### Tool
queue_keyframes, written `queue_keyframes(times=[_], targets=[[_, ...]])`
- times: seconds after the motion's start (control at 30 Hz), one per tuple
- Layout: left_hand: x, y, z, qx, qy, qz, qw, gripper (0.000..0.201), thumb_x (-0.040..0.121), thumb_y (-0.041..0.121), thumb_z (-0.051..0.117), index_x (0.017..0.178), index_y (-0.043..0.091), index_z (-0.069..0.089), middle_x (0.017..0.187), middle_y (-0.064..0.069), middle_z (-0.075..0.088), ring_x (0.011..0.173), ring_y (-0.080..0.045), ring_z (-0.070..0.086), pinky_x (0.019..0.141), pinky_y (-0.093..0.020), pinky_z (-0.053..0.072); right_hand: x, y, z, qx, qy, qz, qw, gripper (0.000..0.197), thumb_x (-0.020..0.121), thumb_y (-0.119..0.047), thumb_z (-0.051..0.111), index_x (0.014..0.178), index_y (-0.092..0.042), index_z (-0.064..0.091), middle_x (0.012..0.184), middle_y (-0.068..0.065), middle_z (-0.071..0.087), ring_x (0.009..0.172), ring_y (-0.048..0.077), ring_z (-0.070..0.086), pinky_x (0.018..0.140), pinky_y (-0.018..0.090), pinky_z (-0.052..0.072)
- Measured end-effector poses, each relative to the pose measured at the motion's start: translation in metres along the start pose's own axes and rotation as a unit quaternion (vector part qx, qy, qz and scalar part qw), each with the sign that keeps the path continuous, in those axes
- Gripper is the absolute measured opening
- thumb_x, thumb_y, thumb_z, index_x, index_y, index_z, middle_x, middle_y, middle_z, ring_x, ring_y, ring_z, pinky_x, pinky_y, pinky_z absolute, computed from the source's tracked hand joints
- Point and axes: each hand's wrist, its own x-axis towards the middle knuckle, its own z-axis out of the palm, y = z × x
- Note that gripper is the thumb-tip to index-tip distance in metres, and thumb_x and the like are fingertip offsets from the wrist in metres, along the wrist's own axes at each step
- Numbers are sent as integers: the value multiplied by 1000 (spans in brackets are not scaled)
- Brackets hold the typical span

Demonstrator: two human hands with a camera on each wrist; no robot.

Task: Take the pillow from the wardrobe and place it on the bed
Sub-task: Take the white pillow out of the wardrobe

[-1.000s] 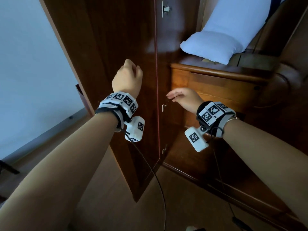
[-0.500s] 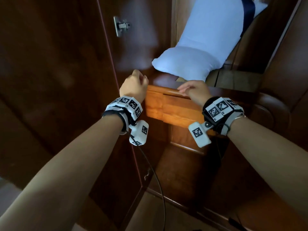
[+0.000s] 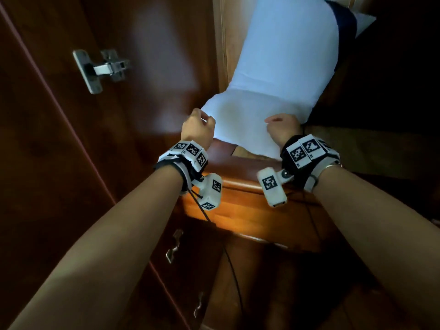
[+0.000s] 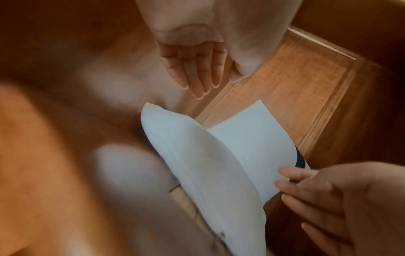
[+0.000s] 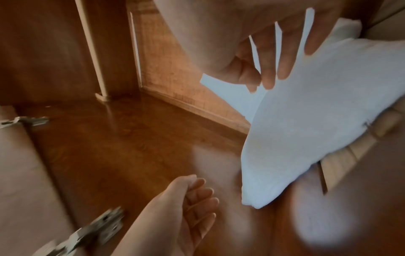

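A white pillow (image 3: 273, 67) leans upright inside the wardrobe, its lower end resting on the top of a wooden drawer unit (image 3: 250, 210). My left hand (image 3: 198, 129) hovers just beside the pillow's lower left corner; in the right wrist view this left hand (image 5: 192, 207) has loosely curled fingers and holds nothing. My right hand (image 3: 283, 129) is at the pillow's lower right. In the right wrist view its spread fingers (image 5: 274, 57) lie against the pillow (image 5: 317, 121). The left wrist view shows the pillow (image 4: 208, 164) between both hands.
The open wardrobe door (image 3: 59, 163) stands at my left with a metal hinge (image 3: 100, 67). Small metal handles (image 3: 173, 244) sit on the lower front. A dark blue item (image 3: 342, 17) shows behind the pillow's top. The right of the wardrobe is dark.
Both hands have risen from the drawer front to the pillow's lower end. My right hand now touches the pillow. The head view has moved closer to the wardrobe.
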Motion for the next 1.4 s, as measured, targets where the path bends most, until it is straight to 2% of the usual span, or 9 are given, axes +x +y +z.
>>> queue_keyframes(times=[0.27,0.47,0.6,0.7,0.8,0.97,1.07,1.23,1.4], targets=[[118,22,56,15,-59,-12,998,57,86,41,56,135,13,45,143,-12,42,130,-34,42,108,-44,37,106,19,-2,-34,4,191,981,83,64,-40,72,133,-3,45,136,14,52,123,33,52,101,39,45],[164,11,91,-6,-203,-124,971,96,80,59,60,149,10,16,150,-12,37,136,-34,41,108,-40,37,135,36,5,119,-96,264,952,51,79,-35,71,120,-7,57,109,12,68,104,26,64,97,42,50],[173,9,97,-4,-236,-113,965,89,81,61,59,149,12,28,151,-12,40,134,-34,45,102,-39,39,136,32,-5,134,-206,313,918,27,88,-35,60,95,-9,58,62,9,73,69,24,69,59,35,58],[176,5,91,-42,-245,-154,956,87,74,59,68,141,10,42,140,-13,52,122,-35,55,92,-38,45,126,28,-8,105,-243,330,906,35,88,-38,58,92,-2,60,69,13,70,68,24,64,60,33,56],[170,4,79,-88,-204,-170,960,78,71,41,79,133,3,49,133,-15,58,116,-36,59,97,-44,49,109,23,-6,134,-226,322,910,40,86,-30,62,112,0,57,88,14,61,76,27,59,60,33,56],[136,2,45,-168,-133,-161,963,70,67,22,81,129,2,55,129,-13,61,113,-34,61,100,-47,50,61,4,-6,200,-188,283,919,12,88,-13,59,90,-1,61,81,13,63,68,26,60,37,30,53],[96,6,14,-215,-84,-147,962,49,75,15,76,120,4,61,106,-8,65,99,-29,65,96,-45,53,24,-3,-5,272,-147,231,922,23,83,-4,60,106,2,60,91,17,65,72,29,63,49,32,57],[22,16,-39,-278,-11,-93,956,8,83,9,68,91,9,68,79,0,64,83,-23,64,80,-37,56,-50,-15,-12,359,-91,91,924,14,78,11,58,83,-2,62,84,19,68,75,32,67,80,44,53],[-44,15,-79,-315,22,-95,944,24,82,6,66,67,24,62,73,3,65,80,-22,65,81,-40,58,-115,-31,-28,359,-55,46,931,25,74,11,63,93,-4,60,110,22,66,103,40,64,90,51,53]])
